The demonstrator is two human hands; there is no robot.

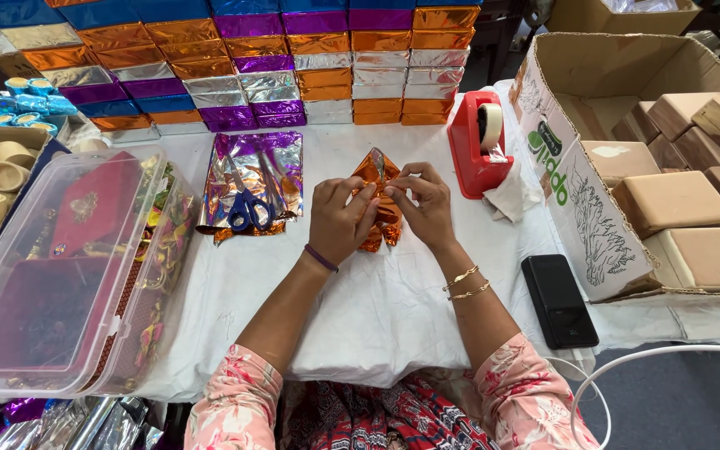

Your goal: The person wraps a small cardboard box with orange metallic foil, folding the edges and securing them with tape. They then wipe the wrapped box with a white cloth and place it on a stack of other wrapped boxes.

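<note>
Head view: left hand (339,218), right hand (423,204) pinching orange foil packet (379,169); bare white tablecloth (377,308) nearer table edge.

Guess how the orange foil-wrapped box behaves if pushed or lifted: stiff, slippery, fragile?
The orange foil parcel likely slides easily: its glossy wrap sits on smooth white cloth. The foil looks thin and crinkly, so it probably creases or tears under pinching. Both hands, left and right, pinch its top fold, suggesting loose, floppy flaps.
</note>
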